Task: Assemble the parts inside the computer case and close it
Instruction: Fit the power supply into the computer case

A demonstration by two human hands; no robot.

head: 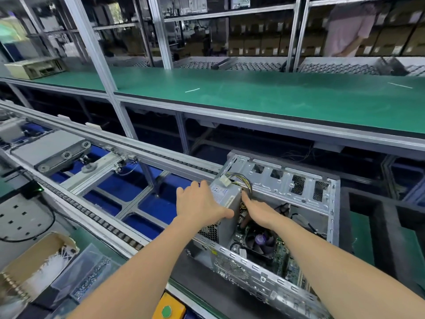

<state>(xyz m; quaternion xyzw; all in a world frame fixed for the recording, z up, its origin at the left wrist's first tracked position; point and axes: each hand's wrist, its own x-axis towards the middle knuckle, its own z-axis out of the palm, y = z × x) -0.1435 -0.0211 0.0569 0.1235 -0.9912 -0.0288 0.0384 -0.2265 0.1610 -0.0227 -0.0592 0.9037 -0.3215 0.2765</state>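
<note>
The open computer case (286, 180) lies on its side at the lower right of the frame, on a dark mat beside the roller conveyor (110, 224). The power supply unit (226, 195) stands half-seated in its upper left corner. The left hand (200, 203) lies spread over the unit's outer face, fingers straight and thumb pressed along the near edge. The right hand (259, 210) reaches down the unit's inner side by the wire bundle (245, 179); its fingertips are hidden, so I cannot tell if they pinch anything. That steel box looks dense and rigid, with smooth painted sides likely to slip under a light touch. I'd take it by two opposite flat faces, never by the floppy wires or their white plug. The case edges look thin and sharp. The cooler fan (261, 241) and board below look fragile, so the unit should be lowered, not dropped.
</note>
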